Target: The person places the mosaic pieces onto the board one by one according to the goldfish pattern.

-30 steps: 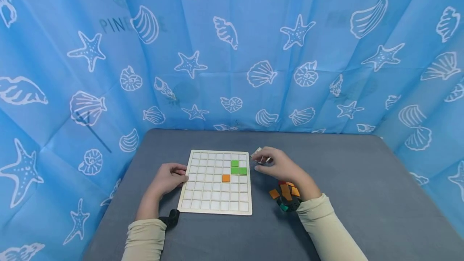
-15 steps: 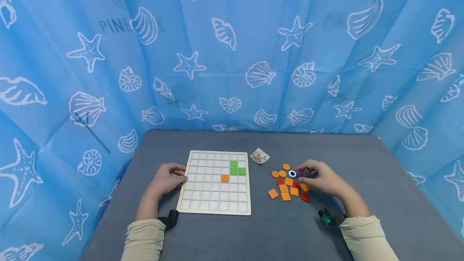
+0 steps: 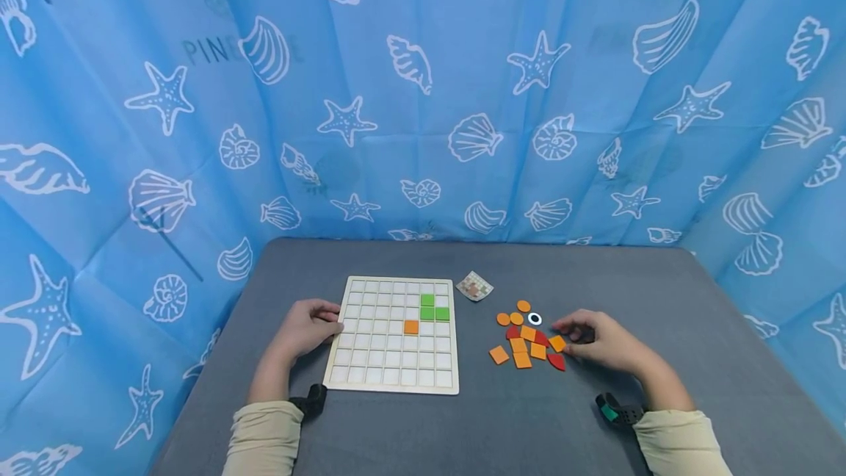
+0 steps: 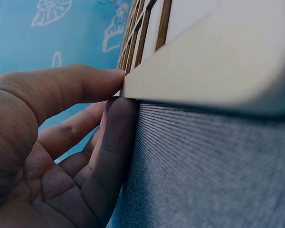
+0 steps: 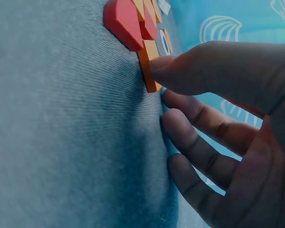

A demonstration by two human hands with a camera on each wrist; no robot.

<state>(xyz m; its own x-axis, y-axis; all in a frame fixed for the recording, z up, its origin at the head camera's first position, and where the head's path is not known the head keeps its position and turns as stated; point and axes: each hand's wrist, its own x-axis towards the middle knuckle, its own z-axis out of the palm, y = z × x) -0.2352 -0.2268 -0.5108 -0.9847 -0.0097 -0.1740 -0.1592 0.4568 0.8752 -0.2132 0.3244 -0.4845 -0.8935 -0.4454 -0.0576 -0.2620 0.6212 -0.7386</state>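
A white gridded board (image 3: pixel 391 380) lies on the grey table. My left hand (image 3: pixel 308 327) pinches its left edge between thumb and fingers; in the left wrist view the thumb (image 4: pixel 97 83) lies on top with a finger beneath. On the grid sit three green square tiles (image 3: pixel 427 313) and one orange square tile (image 3: pixel 411 327). At the right side of the loose pieces, my right hand (image 3: pixel 604 341) reaches an orange square tile (image 3: pixel 557 344). The right wrist view has the thumb (image 5: pixel 164 69) touching this tile (image 5: pixel 149 71), with the other fingers loosely bent beside it.
Loose orange squares (image 3: pixel 523 360), orange discs (image 3: pixel 516 319), red pieces (image 3: pixel 556 361) and a white ring piece with a dark centre (image 3: pixel 534 319) lie right of the board. A small patterned card (image 3: pixel 474 286) lies behind them. A blue shell-print curtain (image 3: pixel 423 94) surrounds the table.
My right hand has moved from beside the small card rightward to the loose pieces, then down to an orange square tile. My left hand stays at the board's edge.
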